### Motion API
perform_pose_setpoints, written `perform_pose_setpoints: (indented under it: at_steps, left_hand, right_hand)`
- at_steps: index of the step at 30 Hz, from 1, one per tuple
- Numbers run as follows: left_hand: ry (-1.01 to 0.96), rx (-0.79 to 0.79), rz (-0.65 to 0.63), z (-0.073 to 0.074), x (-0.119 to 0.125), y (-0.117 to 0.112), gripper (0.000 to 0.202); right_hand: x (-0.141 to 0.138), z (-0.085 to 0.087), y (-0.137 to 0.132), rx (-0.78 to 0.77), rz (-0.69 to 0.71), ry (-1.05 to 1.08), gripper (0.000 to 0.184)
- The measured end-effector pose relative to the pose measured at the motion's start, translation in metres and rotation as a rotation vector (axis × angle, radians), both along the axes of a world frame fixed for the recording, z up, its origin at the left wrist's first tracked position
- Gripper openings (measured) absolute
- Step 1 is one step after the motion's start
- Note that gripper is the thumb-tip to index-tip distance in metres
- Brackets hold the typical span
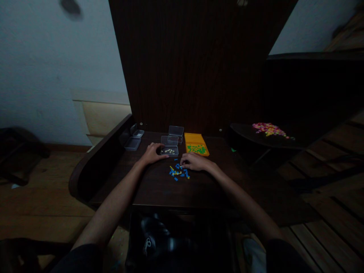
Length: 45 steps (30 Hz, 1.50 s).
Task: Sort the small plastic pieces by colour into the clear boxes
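My left hand (152,154) grips the left end of a small clear plastic box (176,152), thumb along the front and fingers at the back. The box's lid stands up, and small white pieces (170,151) lie inside. My right hand (194,162) is lowered at the right edge of a loose pile of small blue pieces (175,179), mixed with some yellow and white ones. Its fingertips are pinched together; what they hold is too small and dark to make out. Just behind this hand sits an orange box (206,153) with its lid up and green pieces (196,149) in it.
Another clear box (176,131) stands behind the gripped one. Two more clear boxes lie at the table's left, the nearer one (132,143) beside the raised side panel (96,163). Multicoloured pieces (270,129) are heaped on a dark curved surface at the right.
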<state>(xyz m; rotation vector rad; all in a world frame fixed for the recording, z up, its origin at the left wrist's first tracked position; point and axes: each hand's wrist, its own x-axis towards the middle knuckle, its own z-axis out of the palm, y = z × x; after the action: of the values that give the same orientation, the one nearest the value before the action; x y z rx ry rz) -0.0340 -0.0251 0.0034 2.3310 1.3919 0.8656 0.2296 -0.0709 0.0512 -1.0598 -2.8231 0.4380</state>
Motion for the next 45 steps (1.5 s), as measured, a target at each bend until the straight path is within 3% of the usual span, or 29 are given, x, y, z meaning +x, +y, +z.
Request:
perform_pose_setpoints:
  at_steps: [24,35,45]
  left_hand:
    - [-0.003,-0.003,-0.001,0.001,0.0,-0.001,0.06]
    - [0.008,0.001,0.004,-0.001,0.0,0.001,0.061]
    - [0.005,0.002,0.01,-0.004,-0.001,0.003,0.064]
  right_hand:
    - [-0.011,0.003,-0.008,0.147,-0.091,-0.166,0.004]
    - [-0.017,0.009,0.031,0.161,-0.148,0.055,0.005]
    - [-0.035,-0.002,0.054,0.144,-0.283,-0.032,0.009]
